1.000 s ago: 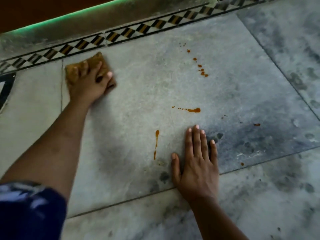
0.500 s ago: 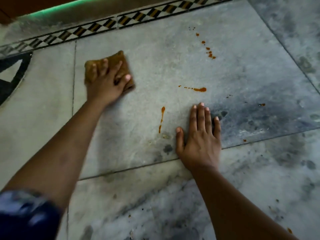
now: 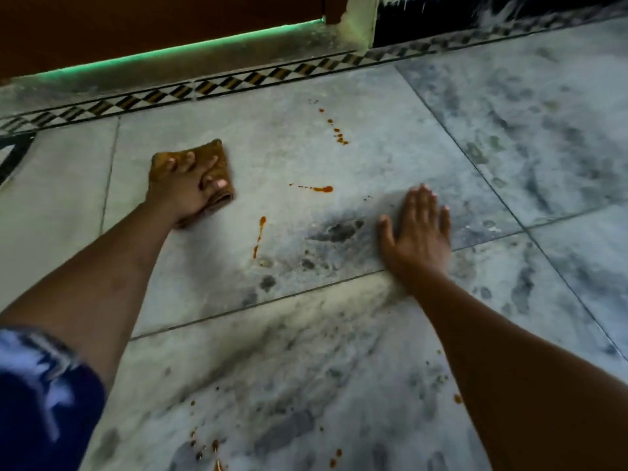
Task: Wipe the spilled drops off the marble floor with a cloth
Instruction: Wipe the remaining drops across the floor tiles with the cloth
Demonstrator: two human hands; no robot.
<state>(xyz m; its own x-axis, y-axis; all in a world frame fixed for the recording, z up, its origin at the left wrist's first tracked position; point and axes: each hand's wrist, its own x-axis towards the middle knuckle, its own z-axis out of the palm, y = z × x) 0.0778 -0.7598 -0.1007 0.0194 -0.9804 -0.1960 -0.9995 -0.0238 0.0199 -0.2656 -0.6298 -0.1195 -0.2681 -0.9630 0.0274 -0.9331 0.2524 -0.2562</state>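
A folded brown cloth (image 3: 209, 154) lies on the grey marble floor (image 3: 390, 158), and my left hand (image 3: 183, 188) presses down on it with fingers spread over its top. Orange-brown spilled drops mark the same tile: a dotted line (image 3: 336, 130) at the back, a short streak (image 3: 323, 189) right of the cloth, and a longer streak (image 3: 260, 232) nearer me. My right hand (image 3: 418, 229) rests flat on the floor, fingers straight, to the right of these marks. More drops (image 3: 204, 447) lie on the tile closest to me.
A patterned black-and-yellow border strip (image 3: 238, 83) runs along the far edge of the floor. Behind it are a stone step with a green glow (image 3: 204, 49) and a brown door. A black inlay (image 3: 13, 154) sits at the far left.
My left hand has slid the cloth to the right, closer to the streaks. My right hand has shifted right, away from the long streak. The view has tilted up.
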